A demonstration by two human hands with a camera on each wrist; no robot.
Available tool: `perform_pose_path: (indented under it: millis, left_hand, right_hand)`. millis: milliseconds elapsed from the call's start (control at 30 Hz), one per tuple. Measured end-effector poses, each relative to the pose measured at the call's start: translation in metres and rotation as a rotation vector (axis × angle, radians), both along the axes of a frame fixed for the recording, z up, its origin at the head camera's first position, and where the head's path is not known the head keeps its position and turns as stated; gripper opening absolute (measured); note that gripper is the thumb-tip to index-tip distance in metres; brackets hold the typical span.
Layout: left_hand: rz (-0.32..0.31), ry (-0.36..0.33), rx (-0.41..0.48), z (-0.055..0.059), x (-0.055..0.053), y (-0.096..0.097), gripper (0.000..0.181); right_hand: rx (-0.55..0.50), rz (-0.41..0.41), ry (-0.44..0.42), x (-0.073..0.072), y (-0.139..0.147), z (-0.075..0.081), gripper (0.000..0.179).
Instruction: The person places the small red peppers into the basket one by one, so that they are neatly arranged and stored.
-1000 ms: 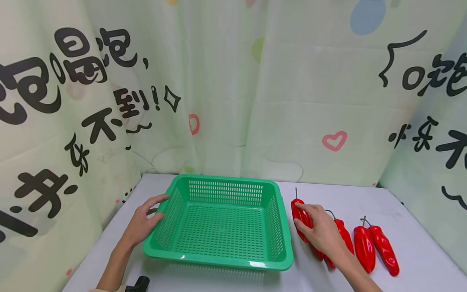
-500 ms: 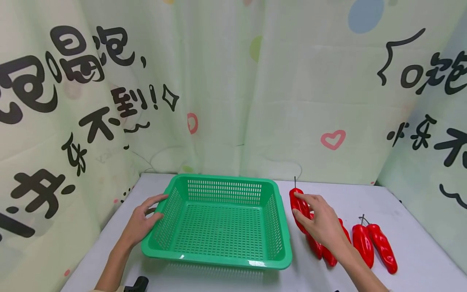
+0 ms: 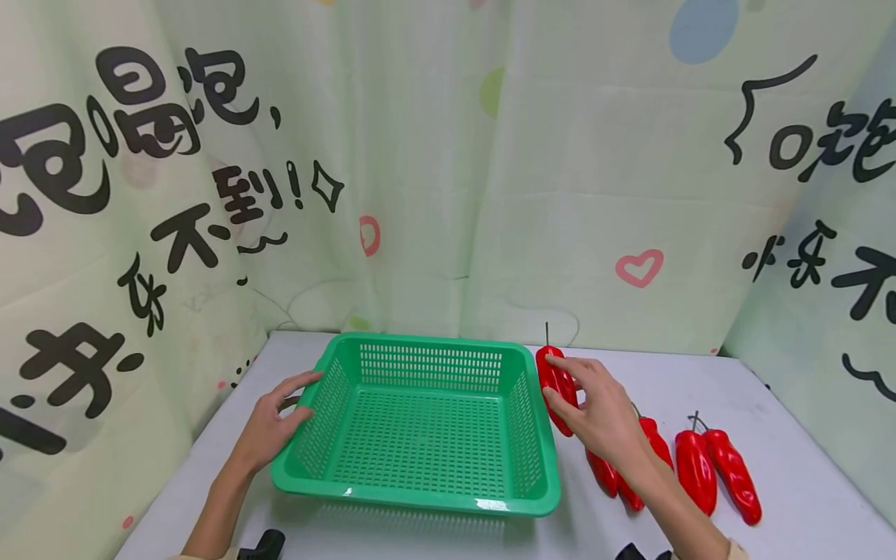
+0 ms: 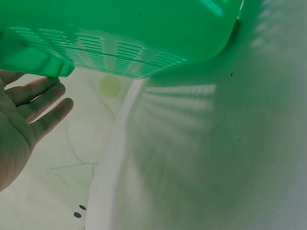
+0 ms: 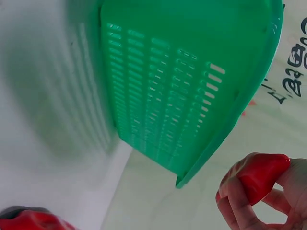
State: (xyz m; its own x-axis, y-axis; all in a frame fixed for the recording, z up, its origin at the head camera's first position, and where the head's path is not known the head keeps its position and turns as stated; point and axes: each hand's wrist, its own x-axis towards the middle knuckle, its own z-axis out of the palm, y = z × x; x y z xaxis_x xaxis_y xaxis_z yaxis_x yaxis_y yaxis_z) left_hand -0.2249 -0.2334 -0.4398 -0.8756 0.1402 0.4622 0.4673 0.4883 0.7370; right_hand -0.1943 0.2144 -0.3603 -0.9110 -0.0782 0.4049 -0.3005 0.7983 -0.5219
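Observation:
My right hand (image 3: 603, 410) pinches a red chili pepper (image 3: 545, 369) between thumb and fingers, its thin stem pointing up. The held pepper overlaps the right rim of a green plastic basket (image 3: 420, 504) in the head view. From the right wrist, the same pepper (image 5: 263, 176) shows above table height, beyond the basket's slotted side wall. On the other side, my left hand (image 3: 274, 418) rests at the basket's left rim with thumb and fingers spread. Its fingers (image 4: 50, 115) look fairly straight in the left wrist view, tips right at the rim.
Several more red peppers lie on the white table (image 3: 791, 435) at right, among them a plump one (image 3: 697, 470) and a slimmer one (image 3: 732, 476). My right forearm partly covers others. A printed curtain (image 3: 560, 194) encloses the table's back and sides.
My right hand has lifted the pepper off the row and moved it left and away from me, toward the basket's right rim. The left hand and basket stay put.

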Motion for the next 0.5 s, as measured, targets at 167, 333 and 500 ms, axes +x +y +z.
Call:
perform_pose_path:
  millis: [167,333,500]
  left_hand:
    - [0.004,-0.013,-0.007,0.001,-0.002,0.000,0.049]
    - [0.001,-0.002,-0.011,0.002,-0.001,0.001,0.048]
    - [0.002,0.000,-0.012,0.001,0.000,0.001,0.048]
  right_hand:
    - [-0.014,0.048,0.010,-0.002,-0.009,0.005,0.061]
    - [-0.022,0.071,0.017,-0.003,-0.016,0.009,0.062]
    - [-0.027,0.086,0.032,-0.004,-0.023,0.011,0.061]
